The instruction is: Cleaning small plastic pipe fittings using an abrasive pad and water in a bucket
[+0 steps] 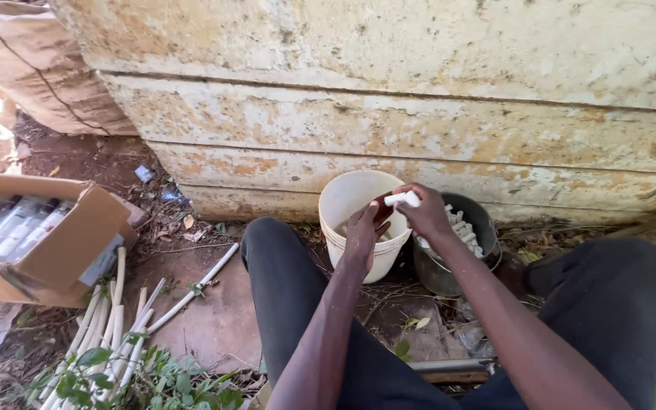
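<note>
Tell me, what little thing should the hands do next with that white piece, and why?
Probably lower the short white piece into the white bucket. The right hand pinches it just above the bucket's rim, the left hand reaches into the bucket, and the dark bucket beside it already holds many similar white pieces.

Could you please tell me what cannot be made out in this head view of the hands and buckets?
- White bucket: contents hidden by its wall and the left hand.
- White piece in the right hand: too small and blurred to identify.
- Dark bucket: partly hidden by the right forearm.
</note>
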